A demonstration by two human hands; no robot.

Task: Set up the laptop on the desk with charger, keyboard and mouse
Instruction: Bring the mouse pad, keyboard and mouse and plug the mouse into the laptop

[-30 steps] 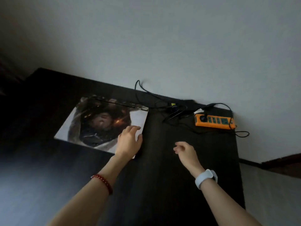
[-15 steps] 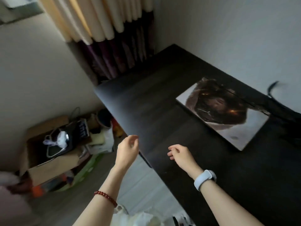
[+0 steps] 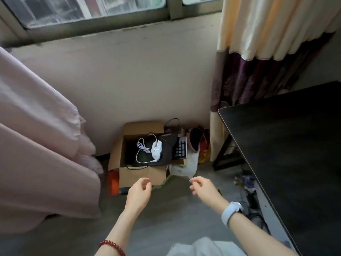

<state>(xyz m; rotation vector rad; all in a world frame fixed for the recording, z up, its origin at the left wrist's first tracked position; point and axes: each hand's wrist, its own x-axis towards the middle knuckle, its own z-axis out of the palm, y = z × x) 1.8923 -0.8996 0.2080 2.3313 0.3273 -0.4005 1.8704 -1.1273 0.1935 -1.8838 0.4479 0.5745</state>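
Your left hand (image 3: 138, 193) hangs over the floor with nothing in it, fingers loosely curled and a small gap between thumb and forefinger; a red bead bracelet (image 3: 112, 247) sits on that wrist. Your right hand (image 3: 203, 187) is level with it and a little apart, also empty, fingers bent inward in a loose half-curl, with a pale watch (image 3: 231, 213) on the wrist. Just beyond your left fingertips stands an open cardboard box (image 3: 142, 175) against the wall. Inside it, ahead of your left hand, a white mouse (image 3: 157, 149) lies on a dark pad or cloth, its thin white cable (image 3: 143, 147) looped loosely to the left of it. Ahead of the gap between your hands, just to the right of the mouse, a black keyboard (image 3: 180, 149) leans at the box's right edge, only one end showing. Past your right hand, beyond the keyboard, lie a slipper (image 3: 195, 139) and a white bag (image 3: 187, 168). The dark desk (image 3: 287, 145) runs along the outer side of your right arm; the part you can see is bare. A pink cloth (image 3: 36, 145) hangs well out from your left hand, and a curtain (image 3: 258, 52) falls beyond the desk's far corner.
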